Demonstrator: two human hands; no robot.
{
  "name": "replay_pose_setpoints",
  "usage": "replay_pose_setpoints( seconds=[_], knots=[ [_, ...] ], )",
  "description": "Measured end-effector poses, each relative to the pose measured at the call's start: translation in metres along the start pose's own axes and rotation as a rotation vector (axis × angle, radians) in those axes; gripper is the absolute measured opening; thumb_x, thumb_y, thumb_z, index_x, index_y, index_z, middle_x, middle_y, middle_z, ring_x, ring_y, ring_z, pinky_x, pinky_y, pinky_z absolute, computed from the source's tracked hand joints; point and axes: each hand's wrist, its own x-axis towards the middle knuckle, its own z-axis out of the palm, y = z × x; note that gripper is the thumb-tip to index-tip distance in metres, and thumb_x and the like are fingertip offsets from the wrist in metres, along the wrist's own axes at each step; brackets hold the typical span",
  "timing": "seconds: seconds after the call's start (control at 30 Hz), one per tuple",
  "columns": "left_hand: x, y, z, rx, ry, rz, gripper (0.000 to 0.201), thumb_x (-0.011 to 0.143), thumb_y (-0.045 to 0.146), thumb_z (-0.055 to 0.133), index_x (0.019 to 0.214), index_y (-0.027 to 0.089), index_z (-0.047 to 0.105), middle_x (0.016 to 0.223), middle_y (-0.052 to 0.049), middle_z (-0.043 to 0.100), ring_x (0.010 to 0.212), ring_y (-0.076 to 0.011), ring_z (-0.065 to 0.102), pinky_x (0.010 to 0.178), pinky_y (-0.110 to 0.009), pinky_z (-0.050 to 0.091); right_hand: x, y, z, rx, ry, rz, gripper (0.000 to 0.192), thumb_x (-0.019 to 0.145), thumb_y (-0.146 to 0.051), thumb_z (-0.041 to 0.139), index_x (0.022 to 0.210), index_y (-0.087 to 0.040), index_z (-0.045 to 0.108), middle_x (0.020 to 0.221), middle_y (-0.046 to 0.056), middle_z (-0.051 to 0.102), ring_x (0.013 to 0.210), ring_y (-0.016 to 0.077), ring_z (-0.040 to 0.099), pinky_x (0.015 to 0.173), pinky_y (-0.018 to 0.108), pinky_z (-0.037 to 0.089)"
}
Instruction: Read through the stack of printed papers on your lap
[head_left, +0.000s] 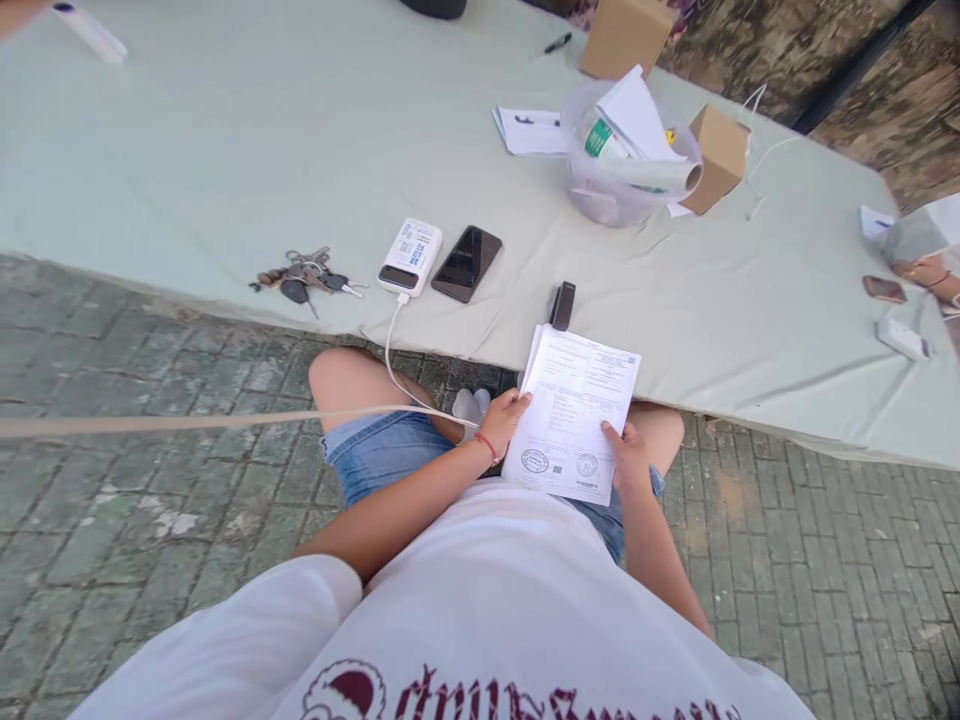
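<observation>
Left hand [504, 418] and right hand [628, 455] grip upright papers [574, 410], top toward table [225, 150].

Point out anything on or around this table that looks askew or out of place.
Little stands out. The plastic bag at the far edge sags open, with papers and a rolled sheet poking out sideways. The white cable from the power bank hangs off the table edge. Both hands hold the stack of papers neatly.

A white printed paper stack [574, 410], two round stamps, rests tilted over the lap.
</observation>
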Motion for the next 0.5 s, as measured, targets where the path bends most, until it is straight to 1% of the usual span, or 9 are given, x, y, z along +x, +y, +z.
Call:
replay_pose_setpoints(
  seconds=[0.07, 0.17, 0.27, 0.33, 0.4, 0.5],
  knots=[
    [-0.006, 0.002, -0.005, -0.118, -0.064, -0.087, 0.046, 0.074, 0.063, 0.076, 0.075, 0.020, 0.058, 0.069, -0.001, 0.064, 0.070, -0.0200, 0.061, 0.070, -0.035, 0.051, 0.006, -0.006, 0.001, 0.062, -0.047, -0.006, 0.050, 0.073, -0.053, 0.080, 0.114, -0.028, 0.066, 0.103, 0.005, 0.080, 0.089, 0.0298, 0.077, 0.076, 0.047, 0.066],
    [-0.018, -0.001, -0.015, -0.201, -0.164, -0.223, 0.046, 0.077, 0.064, 0.074, 0.084, 0.019, 0.066, 0.078, -0.008, 0.073, 0.082, -0.0254, 0.069, 0.079, -0.040, 0.055, 0.013, -0.009, -0.004, 0.094, -0.107, 0.001, 0.061, 0.071, -0.052, 0.084, 0.121, -0.023, 0.067, 0.106, 0.007, 0.080, 0.093, 0.0316, 0.077, 0.080, 0.050, 0.066],
    [-0.027, -0.010, -0.023, -0.228, -0.180, -0.314, 0.045, 0.079, 0.060, 0.075, 0.087, 0.016, 0.071, 0.082, -0.014, 0.076, 0.088, -0.0299, 0.071, 0.084, -0.044, 0.055, 0.018, -0.006, -0.014, 0.071, -0.140, 0.014, 0.061, 0.072, -0.053, 0.085, 0.123, -0.023, 0.069, 0.109, 0.008, 0.080, 0.099, 0.0330, 0.077, 0.085, 0.052, 0.066],
    [-0.028, -0.015, -0.026, -0.255, -0.181, -0.329, 0.048, 0.072, 0.058, 0.083, 0.089, 0.013, 0.073, 0.084, -0.016, 0.077, 0.090, -0.0323, 0.072, 0.086, -0.046, 0.055, 0.020, -0.004, -0.023, 0.040, -0.138, 0.026, 0.058, 0.072, -0.054, 0.085, 0.120, -0.025, 0.072, 0.112, 0.007, 0.080, 0.103, 0.0339, 0.076, 0.090, 0.054, 0.064],
    [-0.027, -0.018, -0.026, -0.273, -0.205, -0.312, 0.054, 0.062, 0.055, 0.091, 0.090, 0.012, 0.075, 0.088, -0.016, 0.079, 0.093, -0.0336, 0.072, 0.090, -0.047, 0.054, 0.022, -0.002, -0.032, 0.012, -0.116, 0.031, 0.055, 0.071, -0.056, 0.086, 0.116, -0.026, 0.074, 0.114, 0.006, 0.079, 0.108, 0.0351, 0.075, 0.096, 0.055, 0.062],
    [-0.025, -0.017, -0.025, -0.273, -0.242, -0.303, 0.059, 0.054, 0.050, 0.097, 0.093, 0.011, 0.077, 0.096, -0.014, 0.080, 0.097, -0.0340, 0.073, 0.096, -0.049, 0.052, 0.023, -0.001, -0.043, 0.011, -0.078, 0.007, 0.056, 0.068, -0.056, 0.089, 0.113, -0.025, 0.076, 0.117, 0.005, 0.079, 0.113, 0.0372, 0.073, 0.103, 0.056, 0.059]
  ],
)
